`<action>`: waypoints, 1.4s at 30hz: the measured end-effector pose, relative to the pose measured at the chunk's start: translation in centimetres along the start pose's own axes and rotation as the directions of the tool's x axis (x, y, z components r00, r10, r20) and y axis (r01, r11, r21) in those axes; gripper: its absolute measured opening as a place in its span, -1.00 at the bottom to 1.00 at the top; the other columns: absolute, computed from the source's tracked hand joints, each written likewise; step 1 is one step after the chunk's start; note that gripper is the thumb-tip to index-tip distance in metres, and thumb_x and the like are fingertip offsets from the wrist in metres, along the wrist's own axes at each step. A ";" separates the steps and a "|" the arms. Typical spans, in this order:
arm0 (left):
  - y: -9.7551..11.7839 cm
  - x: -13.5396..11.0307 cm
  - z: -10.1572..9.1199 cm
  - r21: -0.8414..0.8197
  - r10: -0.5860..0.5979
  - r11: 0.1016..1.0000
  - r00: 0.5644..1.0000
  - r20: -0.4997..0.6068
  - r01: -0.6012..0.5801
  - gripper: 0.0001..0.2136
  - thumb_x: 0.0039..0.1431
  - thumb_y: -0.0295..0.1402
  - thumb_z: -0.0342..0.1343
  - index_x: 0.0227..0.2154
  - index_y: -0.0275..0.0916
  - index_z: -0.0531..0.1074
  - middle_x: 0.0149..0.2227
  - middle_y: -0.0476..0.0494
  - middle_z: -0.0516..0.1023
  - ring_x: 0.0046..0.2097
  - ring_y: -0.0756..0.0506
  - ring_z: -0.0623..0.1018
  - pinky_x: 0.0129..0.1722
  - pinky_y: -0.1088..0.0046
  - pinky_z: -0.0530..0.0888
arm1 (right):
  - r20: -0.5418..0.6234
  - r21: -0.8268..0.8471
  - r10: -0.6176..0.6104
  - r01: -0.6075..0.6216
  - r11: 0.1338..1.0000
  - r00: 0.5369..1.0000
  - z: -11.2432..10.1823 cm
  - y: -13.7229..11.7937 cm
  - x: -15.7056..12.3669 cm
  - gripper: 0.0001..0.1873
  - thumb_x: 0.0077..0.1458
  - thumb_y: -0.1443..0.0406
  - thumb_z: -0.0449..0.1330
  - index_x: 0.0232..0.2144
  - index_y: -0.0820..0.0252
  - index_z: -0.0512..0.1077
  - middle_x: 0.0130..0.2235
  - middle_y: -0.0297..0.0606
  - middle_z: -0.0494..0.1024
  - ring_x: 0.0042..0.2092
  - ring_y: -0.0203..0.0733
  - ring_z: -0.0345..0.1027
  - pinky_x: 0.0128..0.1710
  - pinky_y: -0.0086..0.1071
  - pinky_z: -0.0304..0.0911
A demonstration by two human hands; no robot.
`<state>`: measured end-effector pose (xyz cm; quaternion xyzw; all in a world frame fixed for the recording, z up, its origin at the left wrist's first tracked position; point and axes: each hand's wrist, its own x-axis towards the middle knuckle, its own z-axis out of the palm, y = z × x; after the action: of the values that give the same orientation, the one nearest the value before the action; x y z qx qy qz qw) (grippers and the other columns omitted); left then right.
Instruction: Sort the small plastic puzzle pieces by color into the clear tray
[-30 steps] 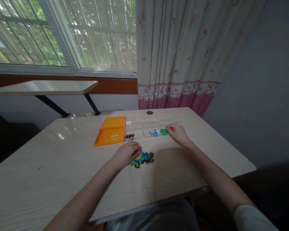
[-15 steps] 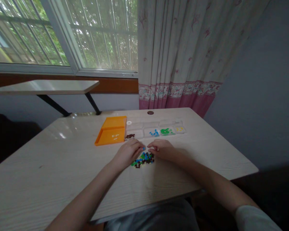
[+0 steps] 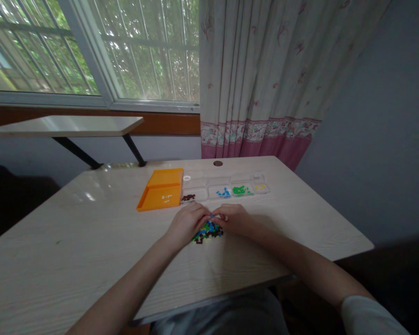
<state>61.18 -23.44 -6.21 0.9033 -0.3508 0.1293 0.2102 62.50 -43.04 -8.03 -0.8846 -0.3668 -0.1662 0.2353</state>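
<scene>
A tiny blue piece (image 3: 211, 215) sits between the fingertips of both my hands, just above a mixed pile of small pieces (image 3: 209, 231) in blue, green, brown and yellow. My left hand (image 3: 188, 219) pinches it from the left, the fingers pressed together. From the right, my right hand (image 3: 235, 217) meets it with closed fingertips; whether it grips the same piece or another small one beside it is hard to make out. The far edge of the pile is partly hidden beneath my fingers.
Behind my hands lies a clear compartment box (image 3: 209, 197) with brown, blue, green and yellow pieces sorted apart. An open orange case (image 3: 153, 197) with a few white pieces adjoins it on the left. A raised shelf (image 3: 91, 125) stands at the table's back left.
My hands have come together: the gap between their fingertips has closed around the blue piece. The left hand moved slightly right. The boxes have stayed in place.
</scene>
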 end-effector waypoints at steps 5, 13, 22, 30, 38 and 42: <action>0.1 0.0 -0.1 -0.023 0.003 1.000 1.000 0.008 -0.003 -0.81 0.17 -0.32 -0.08 -0.30 -0.26 0.40 -0.32 -0.14 0.45 -0.24 -0.07 0.39 -0.23 0.42 0.33 | -0.012 0.012 -0.033 0.033 0.999 0.999 0.1 0.2 -0.1 -0.84 0.03 0.21 0.12 -0.35 0.12 0.45 -0.48 -0.36 0.47 -0.45 -0.37 0.30 -0.43 -0.53 0.12; -0.3 -0.2 -0.5 0.014 0.008 1.000 0.990 0.140 -0.010 -0.80 0.15 -0.41 -0.11 -0.23 -0.22 0.38 -0.26 -0.14 0.41 -0.19 -0.07 0.38 -0.19 0.44 0.33 | -0.161 -0.012 -0.077 0.076 0.997 0.984 -1.7 1.6 0.3 -0.80 0.06 0.20 0.09 -0.35 0.17 0.45 -0.47 -0.33 0.49 -0.45 -0.39 0.32 -0.40 -0.55 0.16; -0.9 -0.3 -0.4 0.081 0.050 0.994 0.971 0.236 -0.071 -0.78 0.13 -0.45 -0.14 -0.28 -0.22 0.41 -0.33 -0.14 0.39 -0.23 -0.06 0.39 -0.23 0.46 0.32 | -0.434 -0.028 -0.122 0.122 0.992 0.893 -4.9 2.4 0.6 -0.83 0.03 0.25 0.13 -0.38 0.21 0.47 -0.52 -0.31 0.48 -0.54 -0.40 0.25 -0.48 -0.53 0.19; -0.6 -0.2 -0.9 0.032 0.077 0.996 0.969 0.236 -0.086 -0.76 0.14 -0.44 -0.13 -0.19 -0.19 0.39 -0.31 -0.13 0.40 -0.22 -0.05 0.39 -0.23 0.48 0.33 | -0.443 -0.011 -0.104 0.110 0.994 0.891 -4.6 2.6 0.4 -0.84 0.02 0.25 0.14 -0.38 0.20 0.47 -0.52 -0.32 0.48 -0.54 -0.40 0.25 -0.47 -0.52 0.20; -0.9 -0.3 -0.4 0.038 0.064 0.996 0.967 0.248 -0.076 -0.78 0.15 -0.42 -0.12 -0.24 -0.18 0.41 -0.33 -0.12 0.41 -0.24 -0.05 0.41 -0.26 0.49 0.33 | -0.390 0.005 -0.061 0.068 0.998 0.919 -4.7 2.5 0.4 -0.79 0.05 0.22 0.10 -0.35 0.19 0.48 -0.50 -0.30 0.48 -0.52 -0.38 0.27 -0.44 -0.50 0.21; -1.1 -0.3 -0.2 0.046 0.047 0.997 0.971 0.233 -0.059 -0.78 0.15 -0.41 -0.12 -0.25 -0.19 0.42 -0.32 -0.13 0.41 -0.24 -0.05 0.41 -0.26 0.50 0.33 | -0.394 -0.009 -0.065 0.067 0.998 0.917 -4.7 2.6 0.4 -0.79 0.05 0.22 0.10 -0.36 0.18 0.49 -0.51 -0.30 0.48 -0.52 -0.38 0.27 -0.45 -0.50 0.21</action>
<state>61.69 -22.45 -6.49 0.9078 -0.3934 0.0377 0.1404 64.08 -46.93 -4.69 -0.8197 -0.3419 -0.3475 0.3007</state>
